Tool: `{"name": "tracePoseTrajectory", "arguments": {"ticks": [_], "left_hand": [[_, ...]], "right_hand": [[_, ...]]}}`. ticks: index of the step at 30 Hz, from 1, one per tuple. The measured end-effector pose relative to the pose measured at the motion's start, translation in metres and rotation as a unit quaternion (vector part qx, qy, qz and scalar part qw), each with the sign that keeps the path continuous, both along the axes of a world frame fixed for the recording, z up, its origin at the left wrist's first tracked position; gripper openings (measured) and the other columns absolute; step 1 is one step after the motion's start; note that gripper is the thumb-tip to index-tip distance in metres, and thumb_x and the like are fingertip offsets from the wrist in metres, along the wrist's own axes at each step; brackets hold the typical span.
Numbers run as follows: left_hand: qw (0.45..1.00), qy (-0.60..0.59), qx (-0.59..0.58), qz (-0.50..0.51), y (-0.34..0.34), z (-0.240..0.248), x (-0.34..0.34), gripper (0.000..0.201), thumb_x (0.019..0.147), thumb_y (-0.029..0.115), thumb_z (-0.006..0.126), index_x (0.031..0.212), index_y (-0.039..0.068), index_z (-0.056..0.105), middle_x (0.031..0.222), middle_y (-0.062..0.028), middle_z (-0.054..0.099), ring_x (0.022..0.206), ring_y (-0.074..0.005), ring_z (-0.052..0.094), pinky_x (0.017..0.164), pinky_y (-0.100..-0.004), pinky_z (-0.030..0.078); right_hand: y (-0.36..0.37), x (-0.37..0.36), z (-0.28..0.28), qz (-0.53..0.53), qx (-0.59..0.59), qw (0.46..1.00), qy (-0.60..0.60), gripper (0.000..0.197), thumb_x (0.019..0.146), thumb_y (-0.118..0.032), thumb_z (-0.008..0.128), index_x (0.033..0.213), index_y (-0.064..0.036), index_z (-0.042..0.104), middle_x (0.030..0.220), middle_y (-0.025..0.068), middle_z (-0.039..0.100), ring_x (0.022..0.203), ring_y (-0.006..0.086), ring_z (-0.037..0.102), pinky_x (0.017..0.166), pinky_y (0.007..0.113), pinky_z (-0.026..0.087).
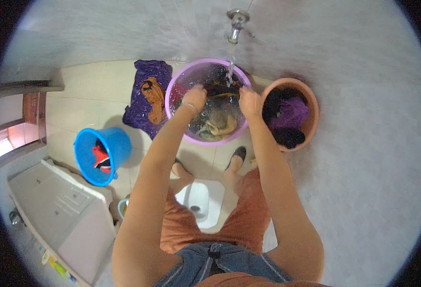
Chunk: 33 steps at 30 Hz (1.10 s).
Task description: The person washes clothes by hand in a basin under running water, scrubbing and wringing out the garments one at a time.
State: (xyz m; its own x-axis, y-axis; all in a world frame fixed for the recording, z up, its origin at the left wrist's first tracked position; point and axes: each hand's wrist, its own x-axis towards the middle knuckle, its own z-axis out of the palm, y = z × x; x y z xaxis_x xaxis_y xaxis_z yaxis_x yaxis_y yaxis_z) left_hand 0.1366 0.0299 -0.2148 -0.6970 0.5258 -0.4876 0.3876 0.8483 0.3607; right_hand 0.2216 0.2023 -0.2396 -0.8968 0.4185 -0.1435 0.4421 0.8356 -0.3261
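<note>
A purple-rimmed round basin (169,109) stands below a running tap (237,24), holding water and wet clothes. My left hand (195,98) is closed over its left half, and my right hand (250,100) is closed near its right rim. Between the two fists stretches a dark wet garment (220,90), which both appear to grip; its exact kind is unclear. Water from the tap falls onto it. Nearer to me in the basin lies a pale yellowish cloth (222,125), and reddish fabric shows at the left.
Right of the basin is an orange tub (314,107) with dark and purple clothes. To its left, a purple cloth (136,98) lies on the tiles under an orange one (155,103). A blue bucket (119,148) holds red and dark clothes. A squat toilet (213,201) sits between my feet.
</note>
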Motion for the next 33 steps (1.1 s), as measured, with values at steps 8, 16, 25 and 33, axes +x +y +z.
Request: {"name": "tracePoseTrajectory", "arguments": {"ticks": [8,16,25,33], "left_hand": [[0.986,0.078,-0.004,-0.148,0.010,-0.229,0.006,0.027,0.079,0.017,0.041,0.096,0.000,0.054,0.118,-0.0176,0.042,0.106,-0.0272,0.044,0.081,-0.0354,0.042],[0.965,0.090,0.078,-0.235,0.029,-0.272,-0.012,0.024,0.078,0.015,0.040,0.089,0.005,0.060,0.093,-0.0153,0.058,0.086,-0.0300,0.056,0.076,-0.0373,0.045],[0.900,0.163,0.115,-0.386,0.031,-0.152,-0.046,0.010,0.067,0.010,0.054,0.074,0.002,0.057,0.081,-0.0159,0.057,0.076,-0.0310,0.056,0.067,-0.0392,0.046],[0.864,0.243,0.189,-0.399,0.052,0.033,-0.066,0.015,0.068,0.012,0.058,0.080,0.003,0.055,0.081,-0.0156,0.055,0.078,-0.0330,0.053,0.067,-0.0390,0.043]], "right_hand": [[-0.023,-0.001,-0.177,-0.127,-0.082,0.988,-0.044,0.033,0.075,-0.029,0.052,0.097,-0.0053,0.058,0.087,0.0158,0.059,0.078,0.0321,0.057,0.072,0.040,0.044],[-0.010,-0.003,-0.281,-0.222,-0.154,0.963,0.003,0.025,0.073,-0.024,0.050,0.070,-0.0019,0.061,0.071,0.0202,0.058,0.067,0.0332,0.058,0.062,0.041,0.045],[0.055,-0.020,-0.074,0.007,0.046,0.996,0.074,0.018,0.067,-0.017,0.053,0.075,-0.0037,0.062,0.074,0.0157,0.060,0.071,0.0306,0.058,0.065,0.041,0.045],[0.013,-0.017,-0.061,0.110,-0.454,0.878,0.107,0.051,0.063,-0.013,0.065,0.108,0.0013,0.047,0.098,0.0102,0.056,0.093,0.0184,0.051,0.085,0.028,0.036]]}}
